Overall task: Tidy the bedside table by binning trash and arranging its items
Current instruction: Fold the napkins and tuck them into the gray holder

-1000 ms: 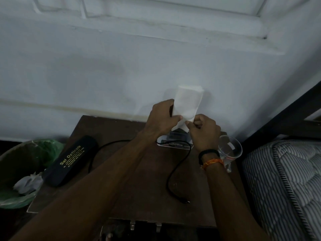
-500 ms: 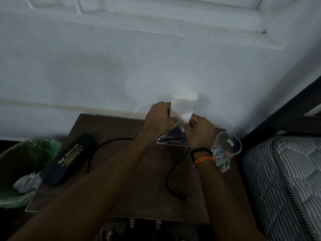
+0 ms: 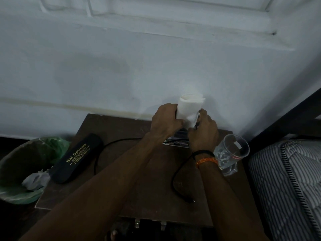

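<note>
I have the white paper napkin (image 3: 189, 110) pinched between both hands, my left hand (image 3: 165, 121) closed round its left side and my right hand (image 3: 203, 130) gripping the lower right edge, holding it up above the far end of the bedside table (image 3: 139, 180). I judge I am folding it into a neat bundle. Just under my hands lies a flat packet (image 3: 175, 142). A glass (image 3: 231, 152) stands just right of my right wrist, a black cable (image 3: 175, 180) trails nearer me, the spectacle case (image 3: 76, 157) lies left, the bin (image 3: 26, 164) beyond it. Next I must set the napkin down flat without unfolding it.
</note>
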Motion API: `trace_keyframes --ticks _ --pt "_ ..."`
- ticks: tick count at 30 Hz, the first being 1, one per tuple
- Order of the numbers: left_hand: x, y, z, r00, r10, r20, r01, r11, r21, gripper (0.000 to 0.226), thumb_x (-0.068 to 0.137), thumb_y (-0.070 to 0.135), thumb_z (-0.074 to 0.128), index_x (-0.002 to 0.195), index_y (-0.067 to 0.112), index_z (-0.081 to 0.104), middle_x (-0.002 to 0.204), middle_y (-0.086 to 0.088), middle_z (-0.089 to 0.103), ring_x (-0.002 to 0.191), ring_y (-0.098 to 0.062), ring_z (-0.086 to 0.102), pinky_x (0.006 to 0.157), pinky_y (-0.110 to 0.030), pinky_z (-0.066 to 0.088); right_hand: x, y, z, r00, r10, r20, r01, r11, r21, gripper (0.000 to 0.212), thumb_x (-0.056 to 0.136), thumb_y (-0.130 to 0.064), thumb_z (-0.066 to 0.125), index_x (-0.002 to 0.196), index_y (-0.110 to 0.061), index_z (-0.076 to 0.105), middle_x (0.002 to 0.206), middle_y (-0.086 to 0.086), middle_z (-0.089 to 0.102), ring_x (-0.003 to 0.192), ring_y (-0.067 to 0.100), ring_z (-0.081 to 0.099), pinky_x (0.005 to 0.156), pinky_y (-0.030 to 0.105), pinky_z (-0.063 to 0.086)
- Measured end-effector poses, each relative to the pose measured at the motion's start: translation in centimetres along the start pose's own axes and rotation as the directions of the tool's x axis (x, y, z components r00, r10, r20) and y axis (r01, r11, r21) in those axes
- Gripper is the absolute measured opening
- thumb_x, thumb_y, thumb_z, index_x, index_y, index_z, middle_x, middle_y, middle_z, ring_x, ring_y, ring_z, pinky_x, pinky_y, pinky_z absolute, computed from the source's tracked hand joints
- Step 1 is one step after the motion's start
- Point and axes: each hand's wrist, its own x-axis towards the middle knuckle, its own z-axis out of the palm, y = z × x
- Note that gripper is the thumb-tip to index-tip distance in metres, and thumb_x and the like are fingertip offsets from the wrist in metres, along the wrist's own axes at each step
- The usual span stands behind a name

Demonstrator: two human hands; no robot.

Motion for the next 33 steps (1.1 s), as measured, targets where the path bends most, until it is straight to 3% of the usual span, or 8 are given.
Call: trace_keyframes --ticks 6,9,11,14,17,25,30,33 --pt "0.2 -0.4 0.2 1.0 -0.006 0.023 0.005 1.0 0.028 0.038 0.072 0.024 0.077 0.105 0.007 0.068 0.103 -0.012 0.068 0.096 -0.03 0.063 0.075 -0.039 0.053 0.0 0.1 0.5 1.0 -0.01 -0.002 0.01 1.0 -0.025 0.044 0.071 -0.004 0.071 0.113 -0.01 0.058 0.103 0.013 0.064 0.095 0.033 0.059 0.07 0.036 0.046" --pt "0.5 -0.5 0.3 0.999 0.013 0.031 -0.015 0.999 0.047 0.041 0.072 0.024 0.076 0.108 0.006 0.067 0.106 -0.013 0.068 0.099 -0.032 0.062 0.076 -0.038 0.051 0.5 0.3 0.3 1.0 0.026 0.003 -0.026 0.997 0.078 0.022 0.073 -0.01 0.071 0.093 -0.009 0.063 0.092 0.012 0.064 0.087 0.03 0.059 0.065 0.029 0.037" --pt "0.6 -0.6 0.4 0.999 0.024 0.042 -0.026 0.998 0.064 0.045 0.072 0.024 0.076 0.112 0.006 0.066 0.11 -0.013 0.068 0.103 -0.032 0.062 0.077 -0.038 0.051 0.8 0.3 0.0 0.999 0.042 -0.008 -0.04 0.985 0.168 0.021 0.071 -0.014 0.075 0.09 -0.012 0.066 0.088 0.007 0.067 0.083 0.025 0.061 0.065 0.027 0.04" --pt "0.6 -0.4 0.4 0.999 0.026 0.043 -0.03 0.995 0.096 0.047 0.074 0.028 0.077 0.115 0.009 0.065 0.113 -0.011 0.068 0.104 -0.03 0.062 0.077 -0.038 0.052 1.2 -0.2 -0.8 0.995 0.098 -0.03 -0.084 0.948 0.308 0.022 0.071 -0.017 0.08 0.091 -0.016 0.069 0.079 -0.004 0.066 0.074 0.018 0.063 0.067 0.031 0.053" --pt "0.4 -0.4 0.4 0.999 0.027 0.042 -0.032 0.992 0.122 0.047 0.075 0.029 0.076 0.116 0.01 0.065 0.113 -0.01 0.067 0.104 -0.03 0.062 0.076 -0.038 0.051 1.1 -0.1 -0.9 0.995 0.091 -0.039 -0.076 0.953 0.292 0.019 0.074 -0.014 0.08 0.089 -0.016 0.069 0.077 -0.003 0.067 0.075 0.02 0.066 0.072 0.036 0.058" --pt "0.1 -0.4 -0.5 0.997 0.046 0.054 -0.048 0.998 0.042 0.049 0.063 0.034 0.081 0.105 0.014 0.068 0.098 -0.007 0.069 0.09 -0.026 0.063 0.074 -0.041 0.055 0.8 0.4 -0.9 0.997 0.073 0.001 -0.071 0.967 0.244 0.016 0.073 -0.014 0.078 0.083 -0.014 0.066 0.078 0.003 0.071 0.076 0.022 0.066 0.065 0.023 0.044" --pt "0.0 -0.8 -1.5 0.999 0.035 0.012 -0.035 0.999 -0.028 0.031 0.065 0.026 0.084 0.086 0.011 0.068 0.078 -0.002 0.069 0.072 -0.02 0.063 0.064 -0.034 0.054 0.8 -0.3 -1.4 0.995 0.097 -0.002 -0.088 0.916 0.392 0.031 0.079 -0.023 0.075 0.109 -0.02 0.066 0.088 -0.005 0.07 0.08 0.012 0.065 0.071 0.024 0.051" --pt "0.0 -0.7 -1.4 0.999 0.04 0.027 -0.04 0.999 0.003 0.028 0.068 0.026 0.082 0.089 0.012 0.069 0.08 -0.001 0.071 0.073 -0.019 0.063 0.066 -0.032 0.054 0.9 -0.1 -1.1 0.995 0.098 -0.016 -0.083 0.915 0.395 0.023 0.082 -0.021 0.075 0.103 -0.016 0.069 0.085 -0.005 0.07 0.08 0.014 0.067 0.07 0.025 0.051"
